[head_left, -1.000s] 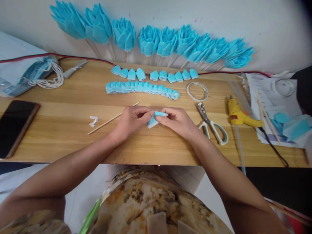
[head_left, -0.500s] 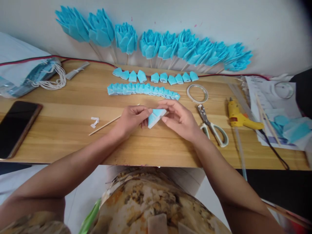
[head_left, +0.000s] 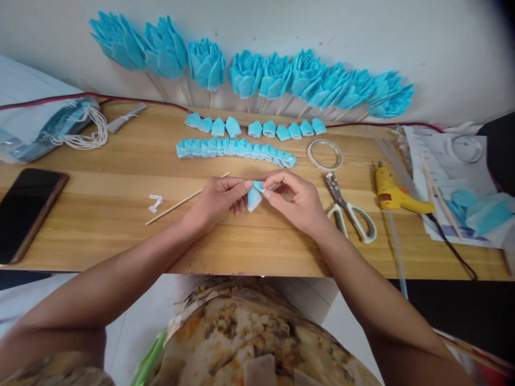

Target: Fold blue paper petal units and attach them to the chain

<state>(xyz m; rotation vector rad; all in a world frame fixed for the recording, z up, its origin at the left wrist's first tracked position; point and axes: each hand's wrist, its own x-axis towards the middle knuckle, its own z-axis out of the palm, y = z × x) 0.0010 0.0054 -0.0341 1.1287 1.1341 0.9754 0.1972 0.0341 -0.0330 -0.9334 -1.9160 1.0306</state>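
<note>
My left hand (head_left: 221,198) pinches a small folded piece of blue fabric (head_left: 254,197) between thumb and fingers. The piece has a paler lower face, and its material looks like soft non-woven cloth. From the other side my right hand (head_left: 292,198) grips its upper right corner, which is bent over. Beyond the hands lies a tight row of folded blue petals (head_left: 235,147). Behind that row sit several separate folded petals (head_left: 255,128). A thin wooden stick (head_left: 177,206) rests beside my left hand.
Blue fabric flowers (head_left: 245,75) on sticks lean along the wall. To the right are a tape roll (head_left: 340,158), scissors (head_left: 350,209), a yellow glue gun (head_left: 388,190) and papers (head_left: 446,147). A phone (head_left: 30,214) and a plastic bag (head_left: 52,136) are at left.
My right hand has closed in leftward and folded the piece's right corner over. The piece now looks narrower. My left hand keeps its hold in nearly the same place.
</note>
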